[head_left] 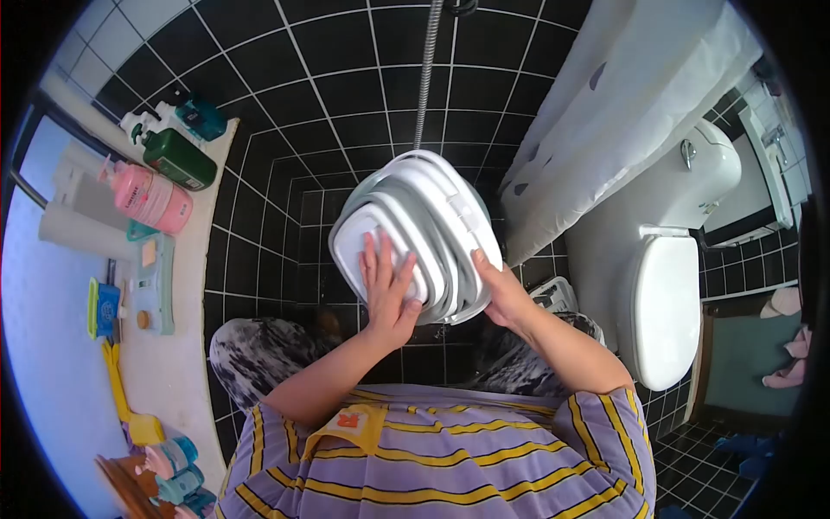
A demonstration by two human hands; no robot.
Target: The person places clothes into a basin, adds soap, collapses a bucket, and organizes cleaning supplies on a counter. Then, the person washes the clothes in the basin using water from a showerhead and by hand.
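Observation:
A white and grey collapsible basin (406, 203), folded in nested rings, is held up in front of my body. My left hand (389, 285) lies with its fingers spread on the basin's flat white face, near its lower part. My right hand (501, 290) grips the basin's right rim, with the thumb on the near side and the other fingers hidden behind it. The basin is tilted, and a metal shower hose (426, 82) hangs behind its top edge.
On the left ledge (194, 233) stand a green bottle (179, 159), a pink bottle (154, 197) and a yellow brush (145, 429). To the right are a white curtain (596, 112) and a toilet (666, 311). A white plastic item (556, 296) is near my right knee.

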